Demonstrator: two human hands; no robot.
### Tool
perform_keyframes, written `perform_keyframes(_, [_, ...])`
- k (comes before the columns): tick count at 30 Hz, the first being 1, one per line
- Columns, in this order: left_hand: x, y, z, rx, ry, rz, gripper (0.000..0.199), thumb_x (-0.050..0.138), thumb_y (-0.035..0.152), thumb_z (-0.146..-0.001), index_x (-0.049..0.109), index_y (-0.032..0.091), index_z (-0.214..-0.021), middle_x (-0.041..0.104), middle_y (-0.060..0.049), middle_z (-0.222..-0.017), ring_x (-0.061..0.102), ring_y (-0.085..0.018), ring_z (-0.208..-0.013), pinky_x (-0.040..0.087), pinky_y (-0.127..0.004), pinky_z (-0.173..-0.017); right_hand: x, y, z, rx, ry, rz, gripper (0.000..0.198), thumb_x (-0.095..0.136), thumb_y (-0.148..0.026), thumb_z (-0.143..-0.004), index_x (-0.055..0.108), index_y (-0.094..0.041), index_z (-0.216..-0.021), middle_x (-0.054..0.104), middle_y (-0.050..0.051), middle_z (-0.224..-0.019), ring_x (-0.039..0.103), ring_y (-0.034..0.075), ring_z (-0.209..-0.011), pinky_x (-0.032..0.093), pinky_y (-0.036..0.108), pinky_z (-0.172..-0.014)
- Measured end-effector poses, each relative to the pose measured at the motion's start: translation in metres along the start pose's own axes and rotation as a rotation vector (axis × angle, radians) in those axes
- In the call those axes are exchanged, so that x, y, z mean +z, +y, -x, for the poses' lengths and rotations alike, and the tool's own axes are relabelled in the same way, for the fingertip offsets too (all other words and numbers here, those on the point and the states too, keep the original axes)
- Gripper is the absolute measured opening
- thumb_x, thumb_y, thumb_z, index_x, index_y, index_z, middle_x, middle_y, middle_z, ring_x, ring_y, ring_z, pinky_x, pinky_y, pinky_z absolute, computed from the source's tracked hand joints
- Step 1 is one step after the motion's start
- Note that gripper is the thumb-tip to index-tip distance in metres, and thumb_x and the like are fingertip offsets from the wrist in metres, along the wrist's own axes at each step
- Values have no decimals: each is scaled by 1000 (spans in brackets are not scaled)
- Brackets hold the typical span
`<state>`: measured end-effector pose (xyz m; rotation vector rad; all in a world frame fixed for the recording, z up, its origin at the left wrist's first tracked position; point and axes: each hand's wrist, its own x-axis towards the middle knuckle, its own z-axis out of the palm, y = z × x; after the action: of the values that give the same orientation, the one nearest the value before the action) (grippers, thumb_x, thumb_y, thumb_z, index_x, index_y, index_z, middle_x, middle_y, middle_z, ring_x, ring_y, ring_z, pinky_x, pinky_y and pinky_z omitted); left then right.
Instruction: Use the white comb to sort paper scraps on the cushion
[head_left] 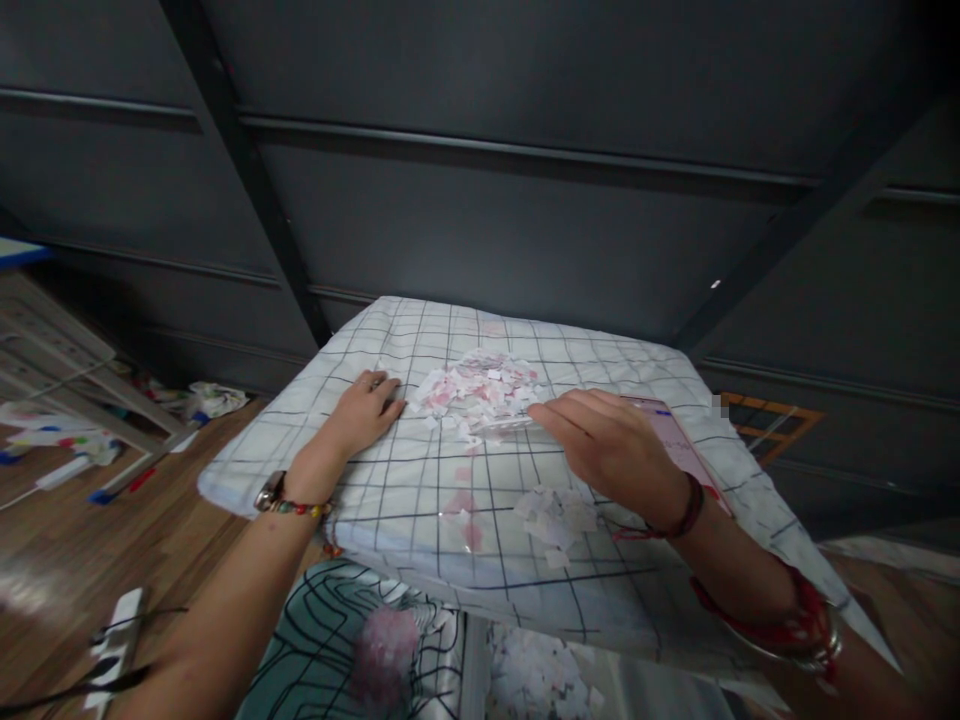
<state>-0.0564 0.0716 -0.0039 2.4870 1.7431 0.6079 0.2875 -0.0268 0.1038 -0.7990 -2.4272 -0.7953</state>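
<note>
A loose heap of small white and pink paper scraps (pixel 480 390) lies in the middle of a table covered with a white, black-checked cloth (pixel 420 500). My left hand (pixel 365 410) rests on the cloth just left of the heap, its fingers apart and holding nothing. At the heap's right edge, my right hand (pixel 607 440) has its fingers drawn together on a white paper scrap; the palm side is hidden. Below that hand lies a smaller cluster of white scraps (pixel 556 515). Several pink scraps (pixel 461 505) are strewn in front of the main heap.
A phone (pixel 679 445) with a pink screen lies partly behind my right wrist. Below the table's front edge are a container of white scraps (pixel 536 675) and a pink bundle (pixel 386 645) on green patterned cloth. Dark panels (pixel 480 230) stand behind. A power strip (pixel 120 640) lies lower left.
</note>
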Motion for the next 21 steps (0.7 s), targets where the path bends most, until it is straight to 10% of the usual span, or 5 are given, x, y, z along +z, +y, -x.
perform_keyframes(21, [2, 1, 1, -1, 16, -11, 45, 45, 45, -97, 68, 17, -124, 65, -17, -135, 55, -33, -132, 46, -53, -119, -5, -3, -3, 0, 37, 51, 31, 46, 1, -95, 72, -16, -92, 68, 1, -72, 54, 17, -69, 43, 30, -67])
